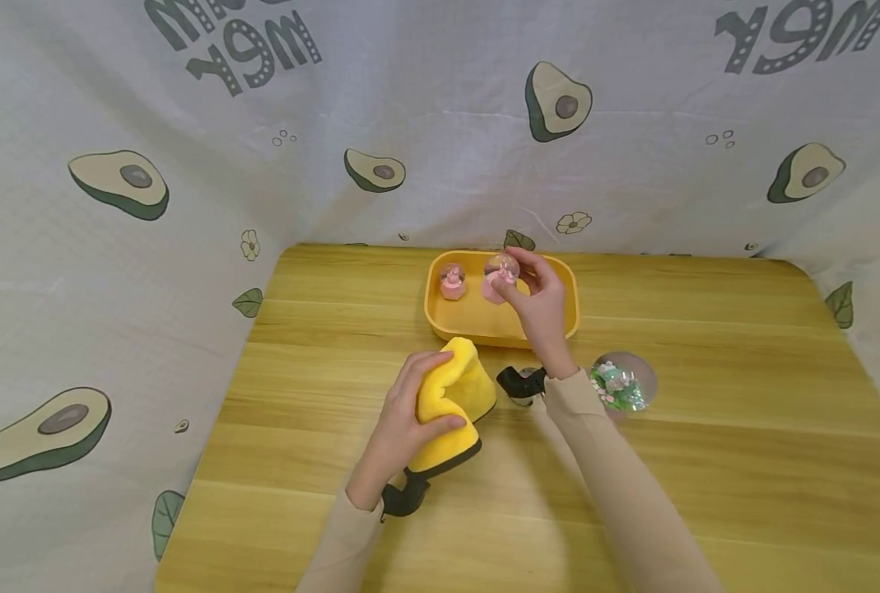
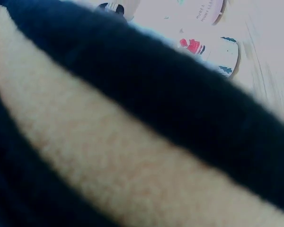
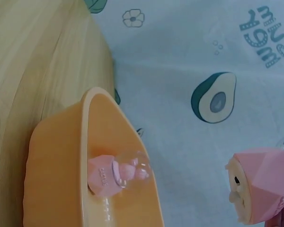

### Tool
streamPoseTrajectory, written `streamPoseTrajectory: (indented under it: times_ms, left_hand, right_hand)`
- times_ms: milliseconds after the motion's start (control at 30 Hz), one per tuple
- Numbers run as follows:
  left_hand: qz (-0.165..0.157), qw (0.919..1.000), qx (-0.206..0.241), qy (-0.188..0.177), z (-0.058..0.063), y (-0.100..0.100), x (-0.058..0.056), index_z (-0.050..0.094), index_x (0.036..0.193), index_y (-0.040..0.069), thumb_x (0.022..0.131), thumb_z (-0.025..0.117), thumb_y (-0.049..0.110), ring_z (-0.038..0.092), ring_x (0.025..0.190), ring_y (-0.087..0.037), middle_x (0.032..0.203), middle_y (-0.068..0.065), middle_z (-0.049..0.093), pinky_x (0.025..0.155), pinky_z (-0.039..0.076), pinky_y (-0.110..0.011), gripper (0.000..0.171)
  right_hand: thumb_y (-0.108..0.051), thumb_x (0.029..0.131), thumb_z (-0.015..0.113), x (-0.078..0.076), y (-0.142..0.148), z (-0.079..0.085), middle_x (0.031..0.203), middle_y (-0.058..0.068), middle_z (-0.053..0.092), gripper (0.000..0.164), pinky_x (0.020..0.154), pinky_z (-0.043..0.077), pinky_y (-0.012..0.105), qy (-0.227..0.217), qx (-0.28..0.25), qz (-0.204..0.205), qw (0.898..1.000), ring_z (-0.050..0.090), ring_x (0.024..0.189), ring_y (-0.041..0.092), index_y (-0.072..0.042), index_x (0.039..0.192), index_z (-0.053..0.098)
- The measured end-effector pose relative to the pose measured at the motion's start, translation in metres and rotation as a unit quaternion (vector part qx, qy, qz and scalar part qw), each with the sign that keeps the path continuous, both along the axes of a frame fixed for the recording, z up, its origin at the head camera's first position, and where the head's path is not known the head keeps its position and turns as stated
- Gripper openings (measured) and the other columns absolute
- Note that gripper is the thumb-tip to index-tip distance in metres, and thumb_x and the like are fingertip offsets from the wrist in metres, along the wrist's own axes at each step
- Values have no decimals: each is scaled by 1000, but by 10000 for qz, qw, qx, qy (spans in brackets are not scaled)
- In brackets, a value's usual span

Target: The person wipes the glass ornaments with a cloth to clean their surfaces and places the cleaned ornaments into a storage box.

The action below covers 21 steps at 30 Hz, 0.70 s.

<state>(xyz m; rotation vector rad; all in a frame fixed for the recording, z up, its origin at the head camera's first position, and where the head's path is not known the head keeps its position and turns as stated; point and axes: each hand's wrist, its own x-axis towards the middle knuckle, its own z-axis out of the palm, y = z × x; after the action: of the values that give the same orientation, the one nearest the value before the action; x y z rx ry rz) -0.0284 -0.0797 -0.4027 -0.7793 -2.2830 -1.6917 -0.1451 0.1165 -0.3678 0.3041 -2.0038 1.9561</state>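
Observation:
My left hand [image 1: 398, 420] grips a folded yellow cloth [image 1: 450, 395] with dark edging, in front of the tray. In the left wrist view the cloth [image 2: 109, 142] fills most of the picture, blurred. My right hand [image 1: 547, 309] holds a snow globe [image 1: 497, 288] with a pink base between thumb and fingers, over the yellow-orange tray [image 1: 477, 336]. The right wrist view shows the faceted base of this globe [image 3: 265, 184] with its underside turned sideways, fingertips below it. A smaller pink snow globe [image 3: 104, 176] stands inside the tray at its left end.
A larger globe [image 1: 621, 381] with green and white contents lies on the wooden table [image 1: 743, 371] right of my right forearm. Another rounded item [image 1: 521, 399] is partly hidden by the black wrist camera [image 1: 521, 381]. A white avocado-print curtain [image 1: 454, 206] hangs behind the table.

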Motion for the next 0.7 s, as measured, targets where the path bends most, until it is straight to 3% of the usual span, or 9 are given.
streamPoseTrajectory:
  times_ms: [167, 533, 700]
  left_hand:
    - [38, 10000, -3, -58, 1, -2, 1, 44, 137, 13, 82, 63, 55, 50, 111, -23, 128, -9, 49, 92, 44, -36, 72]
    - [46, 10000, 20, -75, 1, -6, 1, 44, 137, 12, 83, 63, 53, 51, 108, -24, 127, -10, 50, 90, 44, -36, 70]
    - [47, 10000, -22, -83, 1, -7, 2, 44, 137, 13, 83, 63, 54, 51, 109, -23, 127, -8, 49, 90, 44, -36, 70]
  right_hand:
    - [9, 84, 64, -2, -5, 6, 121, 29, 52, 40, 100, 40, 41, -44, 145, -14, 9999, 51, 106, 32, 17, 122, 51]
    - [8, 85, 64, -18, -7, -7, 120, 30, 52, 41, 101, 38, 48, -308, 38, -15, 9995, 50, 105, 35, 17, 123, 51]
    - [4, 87, 63, -23, -7, -12, 122, 28, 52, 41, 99, 41, 39, -669, 119, -120, 9976, 51, 105, 35, 15, 124, 51]
